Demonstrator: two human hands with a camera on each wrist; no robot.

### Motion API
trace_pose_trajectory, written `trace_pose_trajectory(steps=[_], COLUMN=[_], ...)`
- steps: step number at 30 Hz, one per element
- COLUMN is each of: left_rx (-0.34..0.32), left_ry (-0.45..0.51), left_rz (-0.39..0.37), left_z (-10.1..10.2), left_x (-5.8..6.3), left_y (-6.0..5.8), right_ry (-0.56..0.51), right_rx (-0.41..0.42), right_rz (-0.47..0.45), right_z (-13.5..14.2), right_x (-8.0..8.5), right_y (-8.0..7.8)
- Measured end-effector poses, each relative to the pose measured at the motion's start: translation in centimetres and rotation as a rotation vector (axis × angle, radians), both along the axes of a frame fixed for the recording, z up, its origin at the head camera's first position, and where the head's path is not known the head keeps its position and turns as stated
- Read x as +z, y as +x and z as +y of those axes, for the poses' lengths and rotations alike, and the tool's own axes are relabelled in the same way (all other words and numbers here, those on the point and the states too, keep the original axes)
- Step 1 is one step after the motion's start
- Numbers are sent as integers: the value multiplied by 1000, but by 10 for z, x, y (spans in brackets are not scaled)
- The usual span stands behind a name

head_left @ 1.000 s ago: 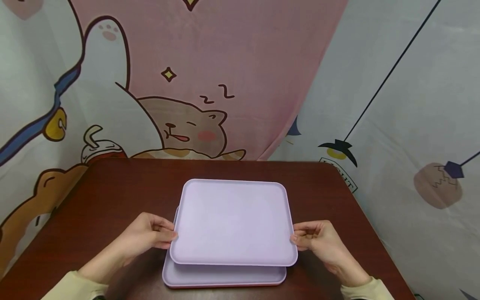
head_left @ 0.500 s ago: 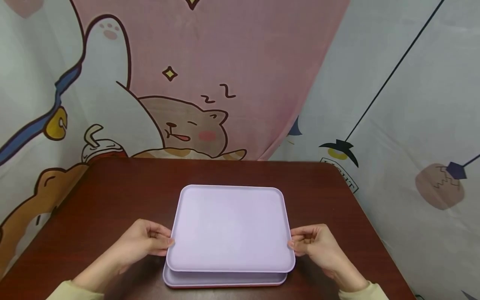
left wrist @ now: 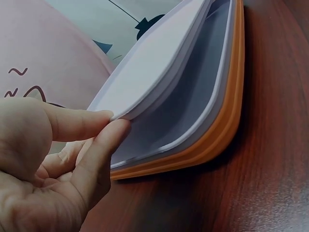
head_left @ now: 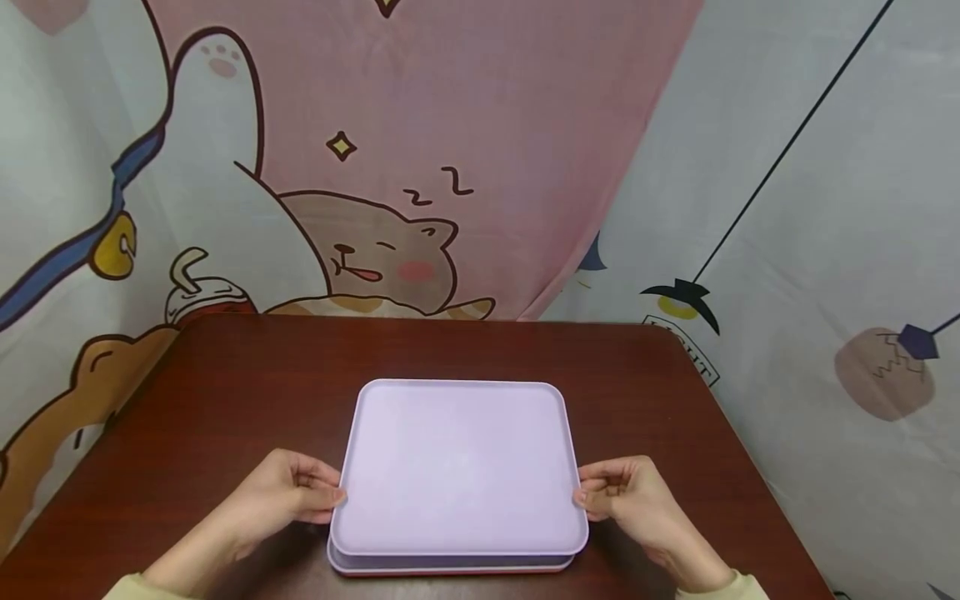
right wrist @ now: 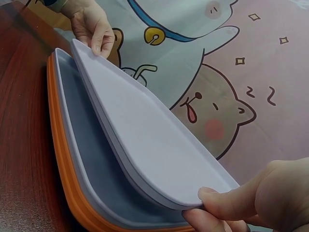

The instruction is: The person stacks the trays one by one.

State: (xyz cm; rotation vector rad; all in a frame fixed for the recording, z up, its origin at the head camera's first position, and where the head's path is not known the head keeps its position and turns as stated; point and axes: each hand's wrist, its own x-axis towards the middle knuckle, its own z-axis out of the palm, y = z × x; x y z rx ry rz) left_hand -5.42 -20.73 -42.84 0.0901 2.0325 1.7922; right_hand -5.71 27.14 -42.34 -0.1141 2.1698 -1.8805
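A pale lilac rectangular tray (head_left: 457,467) with rounded corners and a low rim is held between both hands. My left hand (head_left: 288,492) pinches its left edge between thumb and fingers; my right hand (head_left: 626,504) pinches the right edge the same way. Right beneath it lies a second lilac tray (head_left: 450,565), only its front strip showing in the head view. In the left wrist view, a dark wedge-shaped gap separates the upper tray from the lower one. Under the lower lilac tray, orange tray rims (left wrist: 227,130) are stacked, also seen as an orange edge (right wrist: 63,159) in the right wrist view.
The stack rests on a dark reddish-brown wooden table (head_left: 247,392), near its front edge. Behind the table hangs a cloth backdrop (head_left: 480,100) with cartoon animals, pink and white.
The upper tray has come down and toward the person, both hands moving with it. Less of the lower lilac tray's front shows now. Both hands keep their pinch on the edges.
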Motion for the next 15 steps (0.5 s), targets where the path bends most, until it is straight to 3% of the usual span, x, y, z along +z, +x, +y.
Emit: trace_pose_trajectory(steps=[15], left_rx=[5], left_ry=[6], left_rz=[-14], left_z=[0], left_x=[-6], left_y=[2], right_ry=[-10], right_rx=[5], right_rz=[-19], right_z=[0], right_x=[-7], right_y=[3])
